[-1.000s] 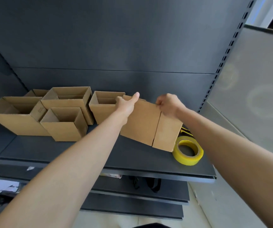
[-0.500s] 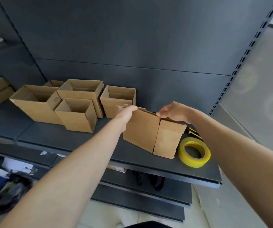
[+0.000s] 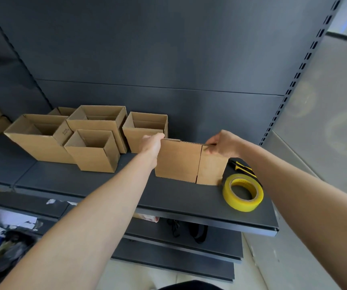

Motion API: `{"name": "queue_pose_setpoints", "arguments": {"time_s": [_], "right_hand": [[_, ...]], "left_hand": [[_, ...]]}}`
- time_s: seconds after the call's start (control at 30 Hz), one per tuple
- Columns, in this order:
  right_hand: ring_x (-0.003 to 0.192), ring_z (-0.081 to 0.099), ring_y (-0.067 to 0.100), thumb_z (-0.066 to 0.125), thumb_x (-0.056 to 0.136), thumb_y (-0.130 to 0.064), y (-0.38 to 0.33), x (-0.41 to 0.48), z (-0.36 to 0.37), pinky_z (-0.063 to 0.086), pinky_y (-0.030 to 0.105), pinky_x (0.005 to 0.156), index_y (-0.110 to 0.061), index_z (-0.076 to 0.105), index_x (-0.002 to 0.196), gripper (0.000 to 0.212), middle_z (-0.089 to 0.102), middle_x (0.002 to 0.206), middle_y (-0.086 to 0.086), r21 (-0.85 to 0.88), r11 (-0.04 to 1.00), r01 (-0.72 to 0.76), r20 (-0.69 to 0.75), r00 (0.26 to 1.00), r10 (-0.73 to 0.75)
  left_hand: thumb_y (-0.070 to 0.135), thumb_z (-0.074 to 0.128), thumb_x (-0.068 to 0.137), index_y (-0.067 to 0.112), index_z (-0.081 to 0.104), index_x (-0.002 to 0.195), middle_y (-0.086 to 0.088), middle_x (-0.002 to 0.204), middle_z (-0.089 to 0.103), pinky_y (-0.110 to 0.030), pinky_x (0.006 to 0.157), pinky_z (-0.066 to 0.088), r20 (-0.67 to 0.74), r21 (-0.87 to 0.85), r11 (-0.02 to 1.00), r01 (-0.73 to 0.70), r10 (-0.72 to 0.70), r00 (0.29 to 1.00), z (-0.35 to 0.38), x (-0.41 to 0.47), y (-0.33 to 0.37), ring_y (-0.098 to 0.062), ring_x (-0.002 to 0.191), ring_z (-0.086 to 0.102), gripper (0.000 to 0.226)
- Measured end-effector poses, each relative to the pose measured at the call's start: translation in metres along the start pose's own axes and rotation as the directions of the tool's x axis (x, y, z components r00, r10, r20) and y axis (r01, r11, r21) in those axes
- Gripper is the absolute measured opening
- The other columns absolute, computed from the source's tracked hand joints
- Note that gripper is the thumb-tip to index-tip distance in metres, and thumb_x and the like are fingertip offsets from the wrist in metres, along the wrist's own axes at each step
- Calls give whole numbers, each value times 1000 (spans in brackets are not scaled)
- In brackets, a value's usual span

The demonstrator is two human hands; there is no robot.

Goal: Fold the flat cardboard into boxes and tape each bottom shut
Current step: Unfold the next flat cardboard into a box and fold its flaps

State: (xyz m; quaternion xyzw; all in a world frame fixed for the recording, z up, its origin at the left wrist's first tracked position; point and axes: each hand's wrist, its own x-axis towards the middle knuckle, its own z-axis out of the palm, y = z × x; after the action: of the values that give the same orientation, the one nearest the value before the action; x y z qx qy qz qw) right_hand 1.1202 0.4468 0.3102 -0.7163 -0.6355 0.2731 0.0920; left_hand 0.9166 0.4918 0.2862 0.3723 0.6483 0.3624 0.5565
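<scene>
The half-folded cardboard [image 3: 178, 162] stands upright on the dark shelf [image 3: 168, 197], just right of a cluster of open boxes [image 3: 93, 153]. The right hand [image 3: 223, 143] has a narrow grip, pinching the cardboard's top right edge. The left hand [image 3: 152, 142] meets the top left corner; its fingers are hidden behind the board, so I cannot tell its grip. A yellow tape roll [image 3: 234, 200] lies beside the cardboard, with what may be a utility knife [image 3: 242, 166] behind it.

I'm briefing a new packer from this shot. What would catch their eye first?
Mid-frame, the left hand and right hand hold the top edge of a folded cardboard piece standing on the dark shelf. A bright yellow tape roll lies just right of it, and a cluster of open boxes stands to its left.
</scene>
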Motion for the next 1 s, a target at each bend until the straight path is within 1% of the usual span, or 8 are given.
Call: {"name": "queue_pose_setpoints", "arguments": {"time_s": [0.13, 0.27, 0.37, 0.5, 0.57, 0.7, 0.87, 1.0], "right_hand": [[104, 54, 20, 64, 88, -36, -5, 6, 0, 45, 29, 88, -22, 66, 118, 33, 66, 114, 3, -17, 999, -48, -17, 999, 47], [129, 38, 31, 51, 87, -61, -7, 9, 7, 35, 42, 108, -24, 57, 128, 56, 54, 131, 5, 137, 979, -152, -60, 985, 161], [136, 24, 33, 51, 92, -52, -7, 12, 10, 28, 40, 109, -20, 45, 139, 57, 32, 147, 8, 210, 949, -236, -161, 949, 271], [139, 23, 34, 67, 86, -38, -9, 12, 9, 30, 45, 109, -16, 17, 150, 85, 11, 155, 9, 497, 808, -316, -119, 898, 424], [136, 29, 33, 73, 83, -32, -11, 12, 8, 36, 42, 101, -16, 11, 149, 92, 15, 153, 10, 596, 721, -352, -83, 867, 492], [118, 49, 31, 83, 67, -39, -13, 18, 10, 49, 40, 86, -19, 19, 141, 100, 38, 140, 10, 729, 581, -362, -55, 815, 577], [126, 35, 32, 82, 72, -17, -14, 18, 10, 41, 38, 82, -20, 10, 146, 103, 24, 143, 12, 678, 626, -386, -47, 827, 560], [138, 25, 34, 83, 68, -6, -13, 17, 9, 36, 45, 106, -28, -12, 150, 127, 16, 155, 8, 663, 672, -329, 24, 907, 421]], "left_hand": [[32, 63, 90, 16, 44, 127, -6, 121, 50, -37, 86, 40, 2, 46, 998, 32, -32, 999, -5, -3, 3, -24, 103, 48, 45], [36, 65, 88, 16, 44, 134, -6, 132, 49, -40, 99, 40, 33, 76, 997, 17, -19, 999, -8, -4, 3, -27, 120, 47, 54], [39, 66, 86, 16, 42, 135, -6, 137, 47, -43, 105, 38, 68, 127, 992, 15, -24, 997, -9, -6, 3, -28, 126, 44, 59], [36, 66, 87, 15, 42, 135, -7, 138, 46, -44, 109, 35, 94, 153, 988, 22, -36, 995, -8, -5, 5, -30, 128, 43, 57], [35, 67, 87, 15, 43, 135, -7, 137, 46, -45, 109, 35, 93, 158, 987, 22, -37, 995, -8, -4, 6, -30, 128, 43, 57], [35, 68, 86, 14, 43, 135, -7, 136, 48, -45, 107, 36, 107, 168, 986, 20, -38, 994, -6, -2, 7, -30, 127, 44, 58], [39, 67, 86, 13, 37, 142, -8, 143, 43, -45, 105, 38, 105, 253, 967, -3, -24, 994, -2, 0, 10, -31, 130, 43, 68], [42, 67, 85, 15, 31, 145, -9, 145, 41, -48, 102, 41, 80, 234, 972, 27, -47, 996, -4, 5, 13, -33, 130, 42, 75]]}}
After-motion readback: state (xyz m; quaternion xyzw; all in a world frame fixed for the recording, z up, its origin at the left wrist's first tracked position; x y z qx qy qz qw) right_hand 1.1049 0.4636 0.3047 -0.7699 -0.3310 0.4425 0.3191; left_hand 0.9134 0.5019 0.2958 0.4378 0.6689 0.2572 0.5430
